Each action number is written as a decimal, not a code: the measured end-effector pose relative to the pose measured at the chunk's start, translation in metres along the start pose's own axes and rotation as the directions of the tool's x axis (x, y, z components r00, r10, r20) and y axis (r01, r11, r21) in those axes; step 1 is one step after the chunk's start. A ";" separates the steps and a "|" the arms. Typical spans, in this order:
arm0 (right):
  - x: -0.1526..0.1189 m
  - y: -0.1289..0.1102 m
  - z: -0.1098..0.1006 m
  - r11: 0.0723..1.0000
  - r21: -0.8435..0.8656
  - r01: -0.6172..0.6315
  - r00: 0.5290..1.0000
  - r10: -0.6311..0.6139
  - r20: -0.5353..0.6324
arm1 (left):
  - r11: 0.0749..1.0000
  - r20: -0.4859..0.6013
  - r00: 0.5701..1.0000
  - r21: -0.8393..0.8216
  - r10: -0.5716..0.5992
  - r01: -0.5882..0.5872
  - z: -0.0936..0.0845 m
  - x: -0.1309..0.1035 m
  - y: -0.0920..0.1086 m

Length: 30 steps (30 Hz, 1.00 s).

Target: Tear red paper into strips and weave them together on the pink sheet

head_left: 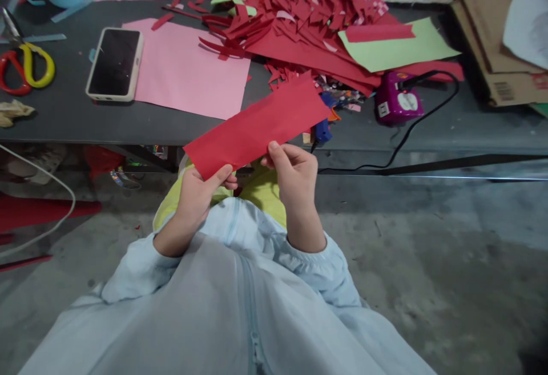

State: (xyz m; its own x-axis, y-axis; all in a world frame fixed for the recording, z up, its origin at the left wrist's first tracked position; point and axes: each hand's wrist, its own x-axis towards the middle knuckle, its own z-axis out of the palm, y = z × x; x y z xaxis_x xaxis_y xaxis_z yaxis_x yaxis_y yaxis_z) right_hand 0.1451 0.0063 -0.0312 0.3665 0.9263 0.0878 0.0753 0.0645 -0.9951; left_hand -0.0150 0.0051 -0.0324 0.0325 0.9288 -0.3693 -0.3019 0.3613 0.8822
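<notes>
Hands at work: your left hand point(199, 189) and right hand point(293, 172) both pinch a red paper strip point(261, 126) above the table point(64, 112) edge.

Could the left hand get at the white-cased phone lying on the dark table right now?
Probably not at once: the left hand is pinching the red paper strip. The white-cased phone lies uncovered on the dark table, so letting go would free the way.

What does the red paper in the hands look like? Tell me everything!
The red paper strip is a long rectangle, plain and flat-looking, thin like craft paper. It is held up in the air in front of the table edge, tilted so its right end is higher. The left hand pinches its lower left end, and the right hand pinches its bottom edge.
</notes>
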 end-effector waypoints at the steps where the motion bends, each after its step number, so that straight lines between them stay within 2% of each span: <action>1: 0.004 0.001 -0.004 1.000 -0.007 0.018 1.000 -0.018 -0.024 | 1.000 0.004 1.000 0.004 -0.006 0.006 -0.002 0.000 0.000; 5: 0.017 0.006 -0.019 0.996 -0.025 0.080 0.983 -0.083 -0.165 | 0.999 0.026 0.999 0.021 -0.034 0.033 -0.013 0.000 -0.002; 7: 0.021 0.007 -0.025 0.996 -0.043 0.084 0.976 -0.091 -0.200 | 0.998 0.021 0.998 0.039 -0.057 0.056 -0.017 -0.001 -0.003; 12: 0.025 0.009 -0.031 0.991 -0.073 0.111 0.974 -0.123 -0.189 | 0.992 0.025 0.993 0.054 -0.115 0.113 -0.024 -0.004 -0.007; 15: 0.026 0.010 -0.031 0.989 -0.097 0.112 0.978 -0.127 -0.163 | 0.986 0.019 0.995 0.135 -0.102 0.098 -0.031 -0.003 -0.012; 17: 0.026 0.010 -0.032 0.988 -0.116 0.105 0.985 -0.120 -0.126 | 0.972 -0.049 0.999 0.236 0.009 0.003 -0.039 0.000 -0.017; 20: 0.024 0.010 -0.033 0.980 -0.178 0.093 0.994 -0.102 -0.044 | 0.930 -0.093 0.985 0.352 0.147 -0.106 -0.052 0.005 -0.020; 23: 0.023 0.010 -0.033 0.965 -0.243 0.103 0.995 -0.101 0.017 | 0.918 -0.136 0.974 0.377 0.183 -0.120 -0.058 0.009 -0.017; 27: 0.022 0.008 -0.029 0.957 -0.254 0.138 0.990 -0.142 0.003 | 0.916 -0.124 0.961 0.354 0.246 -0.189 -0.061 0.012 -0.009; 30: 0.018 0.001 -0.027 0.974 -0.163 0.157 0.985 -0.166 -0.047 | 0.862 -0.177 0.914 0.435 0.365 -0.260 -0.063 0.011 -0.005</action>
State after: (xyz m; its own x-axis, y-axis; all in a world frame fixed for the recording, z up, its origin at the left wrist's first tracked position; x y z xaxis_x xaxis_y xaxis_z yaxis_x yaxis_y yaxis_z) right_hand 0.1764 0.0126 -0.0295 0.3916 0.8844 0.2541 0.2818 0.1476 -0.9481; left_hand -0.0733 0.0088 -0.0592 -0.2496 0.9660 -0.0672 0.1462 0.1062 0.9835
